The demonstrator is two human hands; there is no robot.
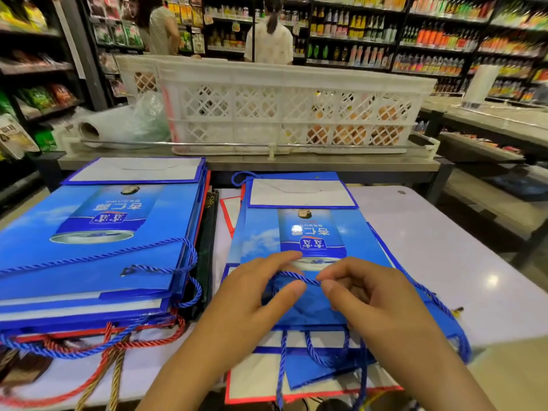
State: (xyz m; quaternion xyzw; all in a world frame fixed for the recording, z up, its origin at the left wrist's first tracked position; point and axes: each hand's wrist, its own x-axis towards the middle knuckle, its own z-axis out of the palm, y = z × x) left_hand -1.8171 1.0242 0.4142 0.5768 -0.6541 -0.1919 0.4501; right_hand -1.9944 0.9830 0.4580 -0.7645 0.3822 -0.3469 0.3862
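While both forearms reach in from the lower edge of the view, the left hand [255, 292] and the right hand [364, 298] meet over the near end of a flat blue bag [311, 229]. Each pinches the same short stretch of its cord handle [299, 278] between thumb and forefinger. The other fingers are loosely curled, and the two thumbs almost touch. The cord handle arches just above the bag's surface between the two grips, then trails down the right side towards the table edge. This blue bag lies face up on a small pile of similar folded bags, with a red-edged bag [237, 393] showing at the bottom. The pile sits near the middle of the white table [430, 247]. Just beside it on the left is a taller stack of bags [98, 232] with the same can print, its blue and red cords [74, 387] spilling over the near edge. Nothing lies over the hands or the cord they hold. Behind the table stands a grey counter with a metal rail [207, 143], carrying a white lattice crate [296, 108] and a roll of plastic film [98, 129]. Further back, shop shelves full of bottles [430, 40] and packets line the room, and two people [271, 40] stand facing them.
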